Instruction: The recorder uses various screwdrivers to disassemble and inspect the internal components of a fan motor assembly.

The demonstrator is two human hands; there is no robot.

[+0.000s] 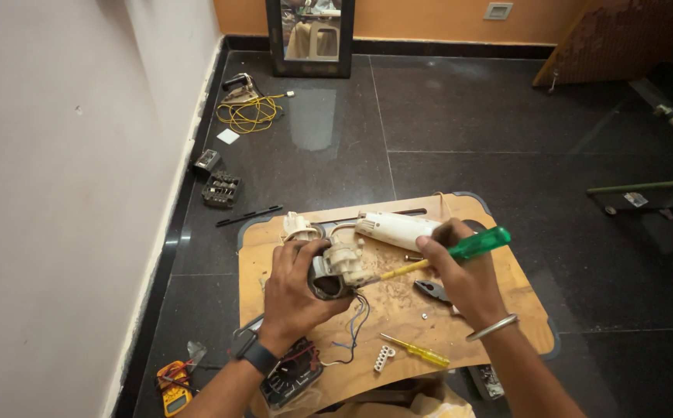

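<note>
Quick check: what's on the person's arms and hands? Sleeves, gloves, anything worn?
Both forearms are bare, no sleeves or gloves in view. The left hand has a dark watch with a black strap at the wrist. The right hand has a thin silver metal bangle at the wrist. No rings are visible.

The left hand [302,290] covers most of the small motor [335,267] at frame centre. The screwdriver [449,254] tip vanishes into it. The lower frame edge cuts off both forearms.

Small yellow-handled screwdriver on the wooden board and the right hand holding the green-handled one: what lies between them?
In the head view, dark pliers and a small washer lie on the scratched board between them.
</note>
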